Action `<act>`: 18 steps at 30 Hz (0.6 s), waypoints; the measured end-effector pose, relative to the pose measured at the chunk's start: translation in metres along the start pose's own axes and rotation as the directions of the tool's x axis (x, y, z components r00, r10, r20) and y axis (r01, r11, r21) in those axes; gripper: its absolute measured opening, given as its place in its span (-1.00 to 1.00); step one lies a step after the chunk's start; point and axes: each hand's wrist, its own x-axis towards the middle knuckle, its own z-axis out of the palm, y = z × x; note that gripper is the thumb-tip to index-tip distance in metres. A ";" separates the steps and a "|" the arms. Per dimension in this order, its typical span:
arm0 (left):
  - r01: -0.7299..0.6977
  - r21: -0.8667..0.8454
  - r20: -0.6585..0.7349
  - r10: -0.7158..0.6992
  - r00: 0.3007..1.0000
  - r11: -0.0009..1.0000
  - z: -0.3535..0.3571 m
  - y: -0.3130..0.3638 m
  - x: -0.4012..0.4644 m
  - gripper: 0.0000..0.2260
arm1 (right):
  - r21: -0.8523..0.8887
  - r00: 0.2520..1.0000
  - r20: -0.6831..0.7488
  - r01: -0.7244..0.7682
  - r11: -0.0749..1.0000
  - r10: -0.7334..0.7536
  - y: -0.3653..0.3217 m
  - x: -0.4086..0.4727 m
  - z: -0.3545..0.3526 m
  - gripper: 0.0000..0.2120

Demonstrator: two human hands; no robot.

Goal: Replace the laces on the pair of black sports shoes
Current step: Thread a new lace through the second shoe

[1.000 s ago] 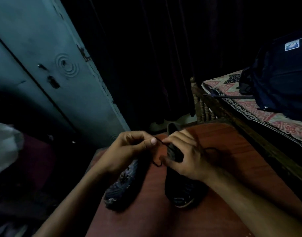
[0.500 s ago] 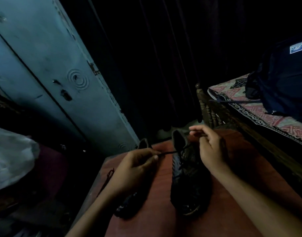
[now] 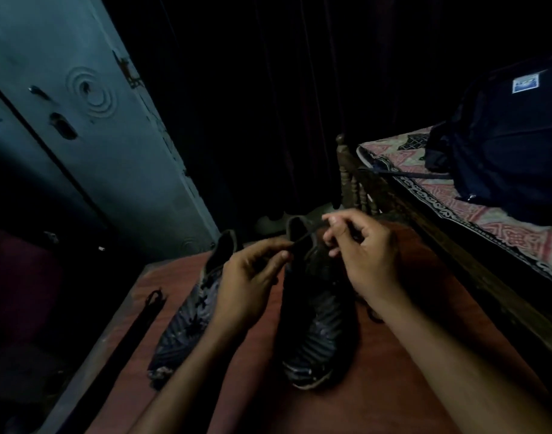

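Single head cam, looks fwd/down, close over table (image 3: pixel 393 386); dim, prob. slightly tilted.

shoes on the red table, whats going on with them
A person is working on the lace of the right-hand black sports shoe on the reddish table. The left hand pinches a thin black lace near the shoe's opening, and the right hand holds its fingers curled just above the collar. The other black shoe lies untouched beside it, with a dark lace bundle further left.

Two bare forearms enter from 6 o'clock; left hand (image 3: pixel 252 277) and right hand (image 3: pixel 367 255) wear no gloves, rings or sleeves.
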 end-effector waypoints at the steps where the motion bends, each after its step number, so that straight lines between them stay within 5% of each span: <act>1: 0.024 -0.048 -0.010 -0.025 1.000 0.999 0.003 -0.008 -0.002 -0.80 | 0.029 0.998 -0.046 -0.043 0.999 0.044 0.003 0.002 -0.001 -0.82; 4: 0.060 -0.129 -0.036 -0.065 0.997 0.990 0.013 -0.031 -0.011 -0.71 | -0.041 0.996 -0.047 -0.083 0.996 0.081 0.014 0.002 -0.005 -0.81; 7: 0.026 -0.165 -0.087 -0.041 0.995 0.986 0.019 -0.044 -0.016 -0.72 | -0.245 0.998 0.052 0.031 0.969 -0.019 0.018 -0.003 -0.004 -0.81; 10: -0.009 -0.177 -0.121 -0.012 0.993 0.984 0.020 -0.045 -0.017 -0.85 | -0.282 0.954 0.263 0.219 0.934 -0.145 0.010 -0.006 -0.001 -0.86; 13: -0.053 -0.209 -0.121 0.028 0.992 0.976 0.017 -0.045 -0.018 -0.93 | -0.273 0.855 0.504 0.289 0.918 -0.119 0.005 -0.015 0.007 -0.81; 18: -0.132 -0.171 -0.114 0.114 0.987 0.976 0.016 -0.049 -0.014 -0.98 | -0.234 0.859 0.512 0.154 0.960 -0.013 0.003 -0.018 0.008 -0.85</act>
